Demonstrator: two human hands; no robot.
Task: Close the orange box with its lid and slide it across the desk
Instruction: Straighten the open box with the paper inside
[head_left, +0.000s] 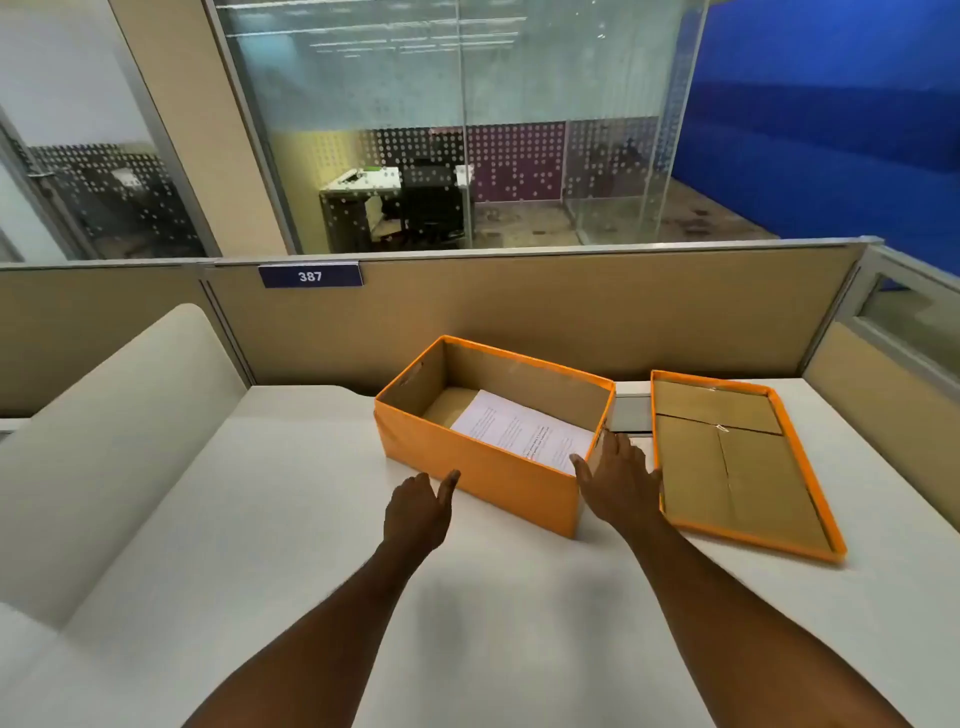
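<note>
The open rectangular cardboard box (483, 467) is bright orange outside and plain brown inside, holding a white sheet of paper (522, 431) printed with black and some red text. At three o'clock from it, the flat upturned cardboard lid (737, 467) shows a brown inside framed by an orange rim. The desk top (260, 519) is off-white; the fabric partition (519, 312) is tan, bearing a navy plate (310, 276) with white digits.

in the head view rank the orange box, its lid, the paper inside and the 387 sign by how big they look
1. orange box
2. lid, close to the box in footprint but flat
3. paper, partly hidden
4. 387 sign, though farther from the camera
</note>
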